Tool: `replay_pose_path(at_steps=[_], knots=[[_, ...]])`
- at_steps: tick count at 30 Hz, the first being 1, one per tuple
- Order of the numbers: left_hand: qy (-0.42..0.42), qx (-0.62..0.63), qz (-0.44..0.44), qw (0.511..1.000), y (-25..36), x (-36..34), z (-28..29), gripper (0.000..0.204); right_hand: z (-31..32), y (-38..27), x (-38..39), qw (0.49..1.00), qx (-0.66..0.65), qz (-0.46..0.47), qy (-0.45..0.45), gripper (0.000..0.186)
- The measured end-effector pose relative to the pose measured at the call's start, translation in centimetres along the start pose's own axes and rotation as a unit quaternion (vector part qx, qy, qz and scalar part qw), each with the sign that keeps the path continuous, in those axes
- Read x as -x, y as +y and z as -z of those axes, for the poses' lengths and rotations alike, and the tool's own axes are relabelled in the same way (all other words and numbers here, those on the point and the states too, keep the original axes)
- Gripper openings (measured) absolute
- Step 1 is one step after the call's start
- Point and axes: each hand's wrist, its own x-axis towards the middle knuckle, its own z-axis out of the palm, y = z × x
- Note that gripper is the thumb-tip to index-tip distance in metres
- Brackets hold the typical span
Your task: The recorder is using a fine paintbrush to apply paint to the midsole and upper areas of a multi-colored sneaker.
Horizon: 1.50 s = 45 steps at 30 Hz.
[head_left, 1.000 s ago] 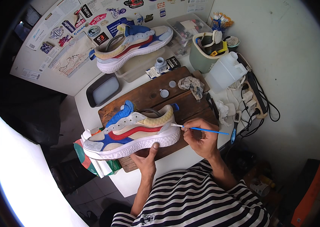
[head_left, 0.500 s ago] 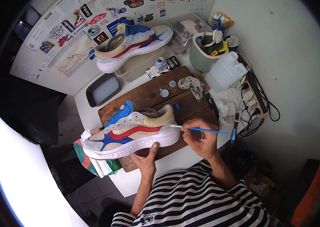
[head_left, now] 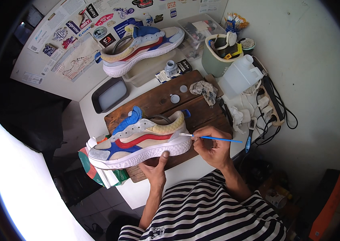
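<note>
A sneaker [head_left: 150,138] with beige, blue, red and grey panels and a white sole is held over a dark wooden board [head_left: 214,116], its toe to the left. My left hand [head_left: 156,168] grips the sole from below, the thumb pressed against its side. Between the closed fingers of my right hand [head_left: 214,146] is a thin blue paintbrush [head_left: 222,139]. Its bristles touch the grey heel panel of the sneaker. On the board behind lie a small round cap holding pale paint [head_left: 174,99] and a crumpled stained rag [head_left: 205,91].
A matching sneaker [head_left: 141,50] rests on a clear plastic bin [head_left: 150,70] at the back. Nearby are a dark tray [head_left: 109,96] of liquid, a paint jar [head_left: 171,69], a green bucket [head_left: 214,62] and a white jug [head_left: 240,76]. Cables and a power strip [head_left: 272,100] run along the right.
The brush tip has shifted very slightly left on the heel panel. The sneaker and my left hand keep their place.
</note>
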Motion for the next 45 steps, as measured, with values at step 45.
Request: replay_pose_path(at_steps=[45], knots=[[-0.046, -0.046, -0.010, 0.998, -1.7, 0.7, 2.8, 0.040, -0.9, 6.5, -8.7, 0.993, 0.105, 0.011, 0.046, 0.013]])
